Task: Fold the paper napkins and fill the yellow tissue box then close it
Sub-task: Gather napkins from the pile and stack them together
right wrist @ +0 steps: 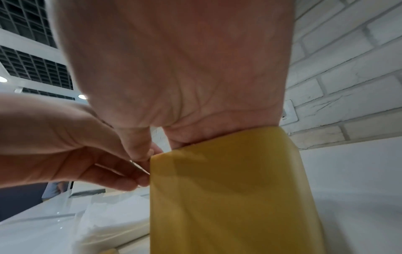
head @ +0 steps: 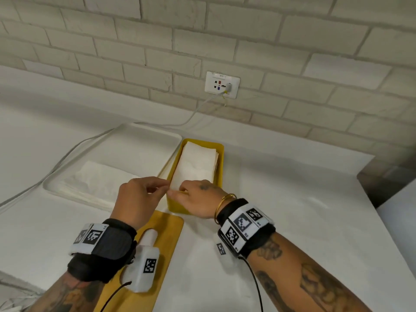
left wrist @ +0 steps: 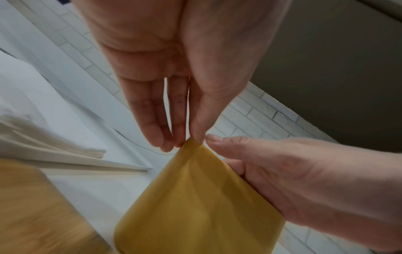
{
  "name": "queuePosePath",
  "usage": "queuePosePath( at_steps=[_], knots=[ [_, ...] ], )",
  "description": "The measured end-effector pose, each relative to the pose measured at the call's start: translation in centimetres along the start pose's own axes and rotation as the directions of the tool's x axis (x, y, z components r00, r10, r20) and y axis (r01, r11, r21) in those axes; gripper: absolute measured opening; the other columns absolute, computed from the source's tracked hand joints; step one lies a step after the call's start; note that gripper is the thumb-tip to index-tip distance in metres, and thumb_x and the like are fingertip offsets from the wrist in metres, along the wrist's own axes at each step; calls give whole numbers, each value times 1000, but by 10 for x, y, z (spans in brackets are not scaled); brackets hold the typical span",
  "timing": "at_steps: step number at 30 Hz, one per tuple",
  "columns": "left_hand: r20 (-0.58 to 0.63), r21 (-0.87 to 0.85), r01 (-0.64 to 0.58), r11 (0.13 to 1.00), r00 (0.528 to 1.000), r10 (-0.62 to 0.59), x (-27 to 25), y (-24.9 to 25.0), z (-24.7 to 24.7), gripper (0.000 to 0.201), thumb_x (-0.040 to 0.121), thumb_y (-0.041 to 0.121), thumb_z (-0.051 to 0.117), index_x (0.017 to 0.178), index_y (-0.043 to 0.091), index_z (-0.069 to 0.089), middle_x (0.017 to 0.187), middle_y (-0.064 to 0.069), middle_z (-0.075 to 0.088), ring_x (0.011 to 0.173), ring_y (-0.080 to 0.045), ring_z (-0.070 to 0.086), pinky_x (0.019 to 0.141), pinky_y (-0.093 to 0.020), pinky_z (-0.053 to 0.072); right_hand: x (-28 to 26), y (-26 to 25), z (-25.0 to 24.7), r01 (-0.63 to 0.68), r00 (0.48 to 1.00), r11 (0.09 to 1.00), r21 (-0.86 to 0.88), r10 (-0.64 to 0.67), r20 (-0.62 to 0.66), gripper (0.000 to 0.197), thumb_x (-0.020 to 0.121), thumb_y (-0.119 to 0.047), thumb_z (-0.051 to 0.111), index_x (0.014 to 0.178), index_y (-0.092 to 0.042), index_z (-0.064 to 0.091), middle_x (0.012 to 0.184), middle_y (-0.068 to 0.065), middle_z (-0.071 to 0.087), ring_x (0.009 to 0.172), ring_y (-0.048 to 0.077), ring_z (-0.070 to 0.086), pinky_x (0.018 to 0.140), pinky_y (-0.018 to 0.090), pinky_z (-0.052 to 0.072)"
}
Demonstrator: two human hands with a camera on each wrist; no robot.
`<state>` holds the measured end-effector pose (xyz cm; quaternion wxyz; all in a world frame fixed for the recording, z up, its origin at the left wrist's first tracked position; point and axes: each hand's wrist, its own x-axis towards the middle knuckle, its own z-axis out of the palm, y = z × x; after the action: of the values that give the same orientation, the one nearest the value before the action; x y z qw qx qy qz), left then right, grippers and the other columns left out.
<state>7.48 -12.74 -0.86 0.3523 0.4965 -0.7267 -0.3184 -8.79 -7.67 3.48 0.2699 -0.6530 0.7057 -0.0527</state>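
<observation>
Yellow tissue box point(head: 219, 174) open, napkins point(head: 198, 164) inside, hands at near end

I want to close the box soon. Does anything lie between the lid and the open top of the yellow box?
Yes. Both hands are at the near end of the yellow box: the left hand and right hand pinch the napkins there. The lid lies flat in front of the box, partly under the left forearm.
</observation>
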Motion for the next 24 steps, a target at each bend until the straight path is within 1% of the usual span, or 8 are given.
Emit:
queuePosePath(
  at_steps=[3,5,7,9,12,15,20,24],
  knots=[
    [-152,-42,-119,992,982,112,-15,11,3,15,92,16,73,99,29,73,103,6,72,87,-10,65,78,-21,53,-23,17,-8,89,984,978,187,-57,-167,51,101,-54,48,139,-19,53,145,2,52,133,20,47,107,33,39],
    [-181,-70,-255,964,954,240,-29,27,8,16,92,14,72,104,24,74,104,7,71,90,-12,65,78,-17,52,-45,38,-19,119,954,958,261,-38,-296,42,100,-48,55,133,-22,58,140,-4,56,130,13,49,106,29,40],
    [-71,-84,-351,933,936,346,-40,41,20,17,90,14,73,104,21,76,101,13,71,87,-5,65,71,-5,47,-71,65,-28,83,933,948,308,35,-358,37,99,-45,59,128,-24,62,133,-10,61,124,7,53,102,25,42],
    [159,-113,-390,914,901,405,-47,51,43,17,88,16,75,102,27,75,100,21,70,89,2,65,75,-4,46,-100,98,-31,-19,917,945,327,147,-371,33,96,-44,63,123,-26,65,126,-13,64,118,3,57,99,23,45],
    [494,-76,-432,899,767,411,-58,64,83,19,89,31,75,107,34,74,106,24,69,93,12,61,83,-8,47,-142,149,-26,-215,888,917,336,327,-322,28,92,-45,68,116,-32,65,122,-15,63,114,3,59,97,24,47],
    [696,-24,-509,860,610,380,-69,76,117,32,93,40,70,124,34,69,128,20,64,112,4,59,96,-12,43,-174,192,-12,-417,847,868,270,479,-230,34,91,-44,70,121,-32,60,131,-10,58,120,10,54,95,26,43],
    [891,128,-659,741,404,207,-81,96,148,54,98,49,59,149,39,45,157,15,38,142,-8,37,114,-26,33,-204,223,16,-553,811,804,219,579,-80,54,90,-40,72,139,-30,51,145,-4,44,135,17,43,110,31,37],
    [927,201,-701,684,362,99,-75,97,152,55,98,45,61,149,40,42,164,14,25,148,-9,26,115,-26,27,-204,224,28,-561,814,810,170,577,-67,61,92,-37,69,147,-28,44,152,-2,36,140,20,35,114,33,35]
  ],
)
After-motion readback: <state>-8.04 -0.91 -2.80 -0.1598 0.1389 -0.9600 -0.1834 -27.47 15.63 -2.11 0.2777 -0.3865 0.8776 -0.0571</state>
